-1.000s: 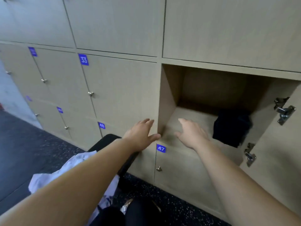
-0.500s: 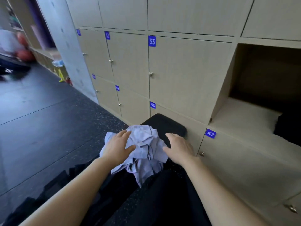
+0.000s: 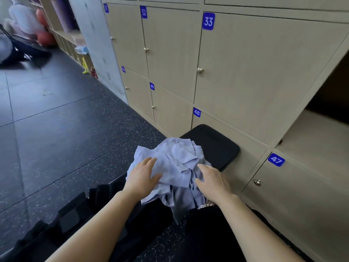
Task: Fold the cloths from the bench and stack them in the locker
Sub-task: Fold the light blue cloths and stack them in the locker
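- My left hand lies on the near left side of the pale blue cloth, fingers fairly straight and thumb spread. It presses on the fabric and is not clenched round it.
- My right hand touches the right side of the same heap, fingers stretched forward into the folds and not closed on anything.
- Two hands, one heap. The cloth is crumpled and unfolded, and I cannot tell whether it is one piece or several.
- The heap sits on the near end of one black padded bench, whose far end is just beside the lockers.
- Dark fabric lies below and left of the heap. I cannot tell whether it is another cloth or my own clothing.
- One open locker is at the right edge, above door 47. Only part of its inside shows: a pale floor and a dark back.
- Seven blue number plates show on the closed doors: 31, 32, 33, 50, 49, 48 and 47.
- I count six round knobs. Door 48's is hidden.
- The dark speckled floor runs off to the left.
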